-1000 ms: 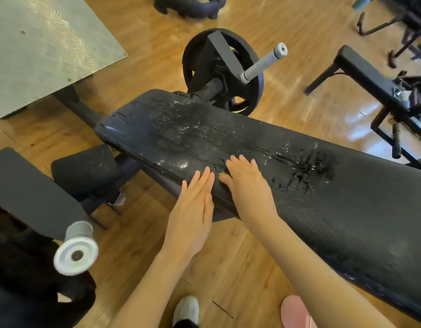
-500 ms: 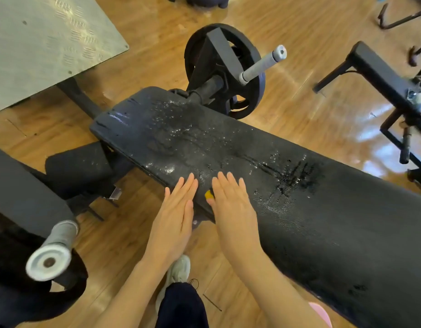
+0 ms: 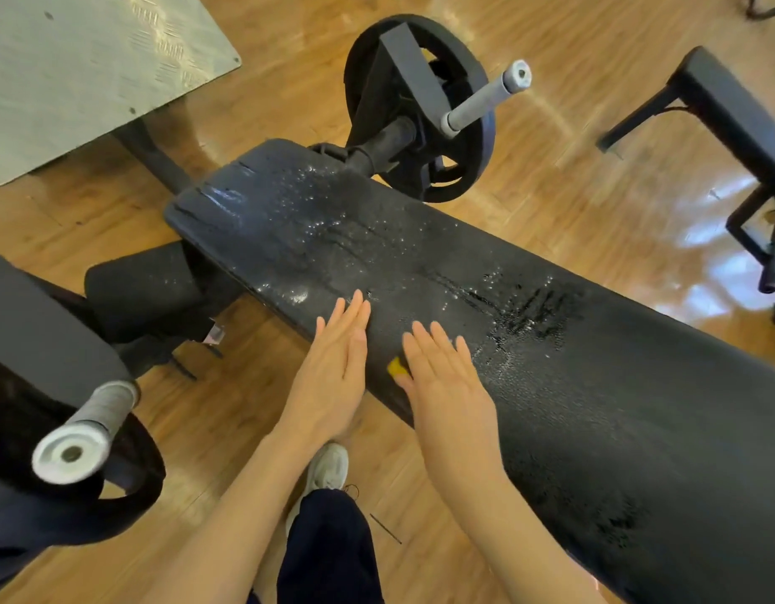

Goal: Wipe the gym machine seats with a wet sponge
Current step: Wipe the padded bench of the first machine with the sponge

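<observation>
A long black padded bench seat [image 3: 486, 307] runs from upper left to lower right, wet with droplets and streaks across its middle. My right hand [image 3: 446, 385] lies flat on the seat's near edge, pressing a yellow sponge [image 3: 395, 367]; only a small corner of the sponge shows under the thumb side. My left hand [image 3: 333, 377] is flat with fingers together, fingertips touching the seat's near edge just left of the sponge, holding nothing.
A black weight plate [image 3: 416, 111] on a grey sleeve [image 3: 486, 100] stands behind the seat. A checker metal platform [image 3: 85, 67] is upper left. A padded roller [image 3: 146, 289] and another grey sleeve [image 3: 80, 433] sit left. Another bench [image 3: 734, 119] is at right. Wooden floor below.
Both hands have slid left along the seat's near edge with the sponge, and the view has shifted so my leg and shoe now show below.
</observation>
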### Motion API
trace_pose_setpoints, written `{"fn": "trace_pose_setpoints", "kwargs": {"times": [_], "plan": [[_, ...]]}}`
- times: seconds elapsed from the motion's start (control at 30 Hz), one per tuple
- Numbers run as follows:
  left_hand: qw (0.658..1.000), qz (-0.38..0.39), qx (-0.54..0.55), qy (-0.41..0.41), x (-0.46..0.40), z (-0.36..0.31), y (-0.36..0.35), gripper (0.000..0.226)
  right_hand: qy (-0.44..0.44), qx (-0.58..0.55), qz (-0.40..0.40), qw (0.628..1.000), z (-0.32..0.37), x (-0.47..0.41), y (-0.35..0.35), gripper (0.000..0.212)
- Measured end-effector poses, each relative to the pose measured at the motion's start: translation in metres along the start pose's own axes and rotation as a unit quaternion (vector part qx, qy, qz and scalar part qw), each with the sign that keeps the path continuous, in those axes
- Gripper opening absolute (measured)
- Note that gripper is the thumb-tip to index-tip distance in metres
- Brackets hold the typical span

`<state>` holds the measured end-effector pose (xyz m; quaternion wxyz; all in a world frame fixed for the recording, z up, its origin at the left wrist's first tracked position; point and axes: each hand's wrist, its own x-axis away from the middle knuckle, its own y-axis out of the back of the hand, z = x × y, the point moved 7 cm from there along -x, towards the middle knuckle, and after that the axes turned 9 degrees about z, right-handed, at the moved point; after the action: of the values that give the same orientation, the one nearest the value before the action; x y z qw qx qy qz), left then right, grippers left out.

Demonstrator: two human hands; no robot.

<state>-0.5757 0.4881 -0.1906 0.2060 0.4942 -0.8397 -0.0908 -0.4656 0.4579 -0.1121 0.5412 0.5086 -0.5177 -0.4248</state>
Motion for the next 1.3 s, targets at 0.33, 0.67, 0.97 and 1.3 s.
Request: {"fn": "trace_pose_setpoints", "kwargs": {"times": [0.33, 0.67, 0.97, 1.3], "plan": [[0.996, 0.002, -0.09, -0.013, 0.002, 0.002, 0.0, 0.062, -0.033, 0.018, -0.022, 0.999, -0.011, -0.007, -0.004, 0.041], [0.993, -0.002, -0.115, -0.013, 0.004, 0.0, 0.002, 0.054, -0.031, 0.004, -0.02, 0.999, -0.002, -0.032, -0.014, 0.039], [0.989, -0.005, -0.149, 0.0, 0.003, 0.001, 0.0, 0.053, -0.047, -0.041, 0.023, 0.998, 0.0, -0.051, -0.019, 0.043], [0.987, -0.006, -0.156, 0.044, 0.003, -0.005, 0.0, 0.05, -0.015, -0.068, 0.047, 0.996, 0.009, -0.032, -0.014, 0.04]]}}
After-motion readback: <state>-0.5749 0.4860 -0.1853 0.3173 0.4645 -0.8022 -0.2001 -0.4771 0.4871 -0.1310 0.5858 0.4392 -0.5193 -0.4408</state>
